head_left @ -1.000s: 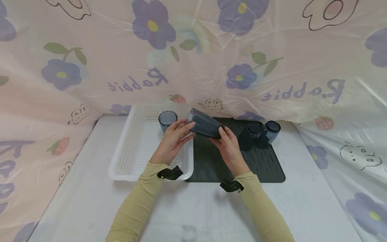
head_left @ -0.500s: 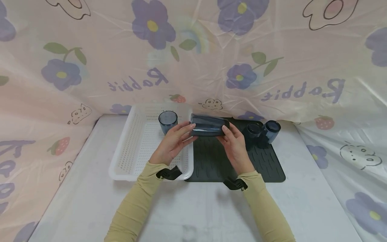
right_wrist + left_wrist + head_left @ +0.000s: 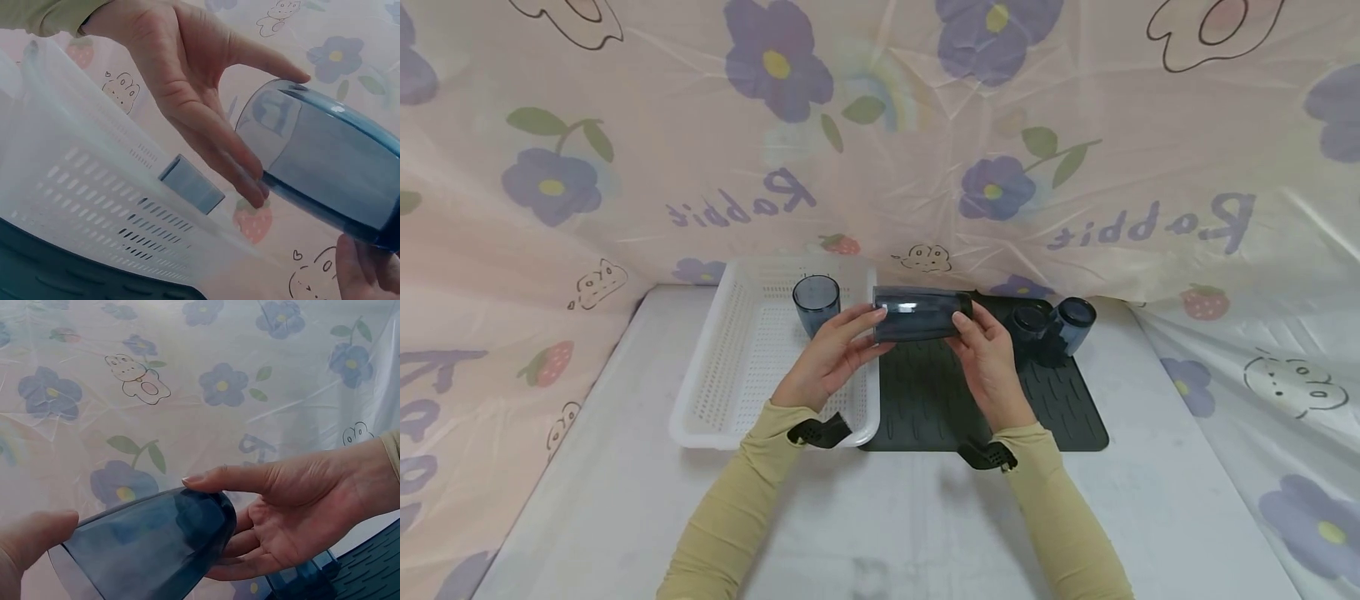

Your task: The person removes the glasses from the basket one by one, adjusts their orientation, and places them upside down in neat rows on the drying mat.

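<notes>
A blue-tinted clear drinking glass (image 3: 921,315) lies sideways in the air between both hands, over the gap between basket and mat. My left hand (image 3: 827,354) grips its open rim end, thumb in front and fingers beneath. At the base end my right hand (image 3: 988,358) pinches it between thumb and fingers. In the left wrist view the glass (image 3: 150,540) has its thick base toward the right hand (image 3: 300,512). The right wrist view shows the left hand (image 3: 256,56) holding the rim of the glass (image 3: 337,156).
A white perforated plastic basket (image 3: 700,375) stands on the left, with another blue glass (image 3: 817,302) upright in it. A dark ridged drying mat (image 3: 925,408) lies on the right. Two upside-down glasses, a nearer glass (image 3: 1028,322) and a farther glass (image 3: 1075,321), stand on it.
The glass has turned from a slant, base end low, to nearly level. My right hand has shifted slightly right along with the base; my left hand has stayed nearly in place.
</notes>
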{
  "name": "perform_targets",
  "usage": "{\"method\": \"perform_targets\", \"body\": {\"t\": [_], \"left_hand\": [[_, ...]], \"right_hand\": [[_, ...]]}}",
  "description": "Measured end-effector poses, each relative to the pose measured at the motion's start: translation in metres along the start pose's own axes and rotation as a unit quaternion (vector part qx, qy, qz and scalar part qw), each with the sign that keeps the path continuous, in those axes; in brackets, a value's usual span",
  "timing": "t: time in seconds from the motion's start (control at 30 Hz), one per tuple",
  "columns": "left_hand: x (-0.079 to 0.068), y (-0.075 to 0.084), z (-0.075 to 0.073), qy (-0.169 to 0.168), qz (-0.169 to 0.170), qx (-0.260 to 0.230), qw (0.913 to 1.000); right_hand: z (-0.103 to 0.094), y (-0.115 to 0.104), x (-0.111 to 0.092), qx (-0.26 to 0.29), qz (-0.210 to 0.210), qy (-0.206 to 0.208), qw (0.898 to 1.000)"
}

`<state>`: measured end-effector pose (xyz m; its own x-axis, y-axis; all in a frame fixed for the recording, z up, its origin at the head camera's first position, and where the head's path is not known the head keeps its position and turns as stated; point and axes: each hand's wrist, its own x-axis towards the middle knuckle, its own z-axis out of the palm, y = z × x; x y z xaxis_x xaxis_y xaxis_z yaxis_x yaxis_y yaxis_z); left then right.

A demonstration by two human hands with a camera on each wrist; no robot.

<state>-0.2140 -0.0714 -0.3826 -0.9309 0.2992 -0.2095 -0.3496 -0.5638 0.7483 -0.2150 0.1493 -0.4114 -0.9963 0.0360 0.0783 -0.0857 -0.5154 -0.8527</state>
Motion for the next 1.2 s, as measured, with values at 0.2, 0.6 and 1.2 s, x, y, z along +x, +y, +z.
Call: {"method": "perform_targets", "body": {"t": [0.2, 0.6, 1.2], "left_hand": [[-0.001, -0.002, -0.003, -0.021, -0.005, 0.012, 0.9997], [-0.010, 0.009, -0.020, -0.036, 0.003, 0.015, 0.9992], [-0.016, 0.033, -0.045, -0.009, 0.030, 0.051, 0.9982]], "right_hand": [[0.002, -0.001, -0.002, 0.005, -0.024, -0.001, 1.000], [-0.006, -0.010, 0.000, -0.016, -0.053, 0.028, 0.998], [-0.018, -0.015, 0.005, -0.050, -0.058, 0.054, 0.996]]}}
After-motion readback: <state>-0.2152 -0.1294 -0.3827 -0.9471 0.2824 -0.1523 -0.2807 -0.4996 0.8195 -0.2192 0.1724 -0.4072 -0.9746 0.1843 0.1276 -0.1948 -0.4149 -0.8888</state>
